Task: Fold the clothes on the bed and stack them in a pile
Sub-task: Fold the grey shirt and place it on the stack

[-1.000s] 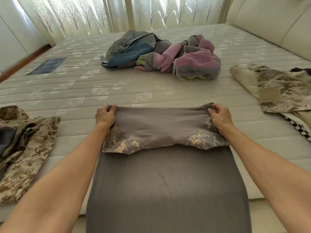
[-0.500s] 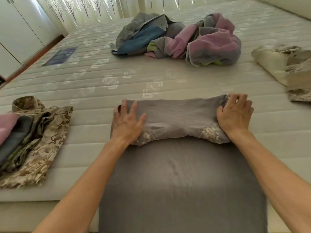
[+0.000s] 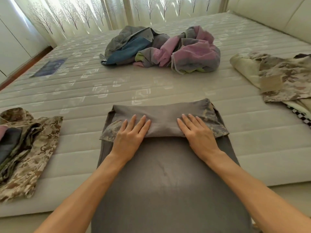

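A grey shirt with camouflage sleeves (image 3: 165,174) lies lengthwise on the bed (image 3: 84,91) in front of me, its near end hanging over the bed's front edge. Its far end is folded back toward me into a band. My left hand (image 3: 129,135) and my right hand (image 3: 198,133) rest flat on that folded band, fingers spread, palms down, holding nothing. A stack of folded clothes (image 3: 21,148), camouflage on the outside with grey and pink inside, sits at the left near the front edge.
A heap of unfolded clothes (image 3: 161,47), grey, blue and pink, lies mid-bed further back. Camouflage garments (image 3: 282,78) with a checkered cloth (image 3: 301,115) lie at the right. Curtains hang behind the bed; a padded headboard runs along the right.
My hands let go of the shirt's far edge after folding it toward me, then slid inward and flattened on the folded band.
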